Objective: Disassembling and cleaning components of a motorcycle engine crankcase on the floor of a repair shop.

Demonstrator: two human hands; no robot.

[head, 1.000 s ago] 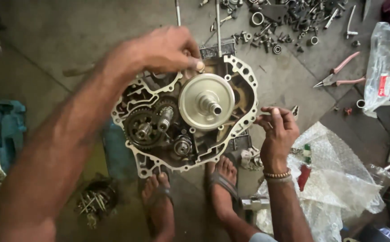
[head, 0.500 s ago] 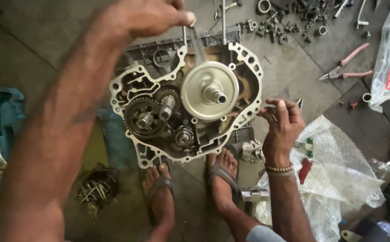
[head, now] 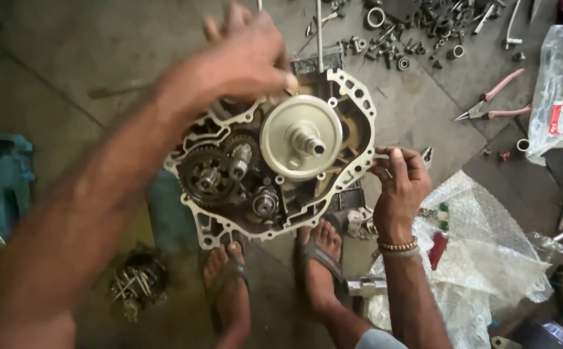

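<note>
Engine case [head: 230,194] lies on the floor by my feet. My left hand [head: 243,58] hovers at its twelve o'clock, fingers curled together, contents hidden. My right hand [head: 398,178], at three o'clock, pinches something too small to identify.

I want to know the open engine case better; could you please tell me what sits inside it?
Inside the engine case sit a large pale disc with a central shaft and dark gears. The left hand covers its upper corner.

The left hand [head: 246,55] has dropped back onto the crankcase [head: 359,97] rim.
</note>
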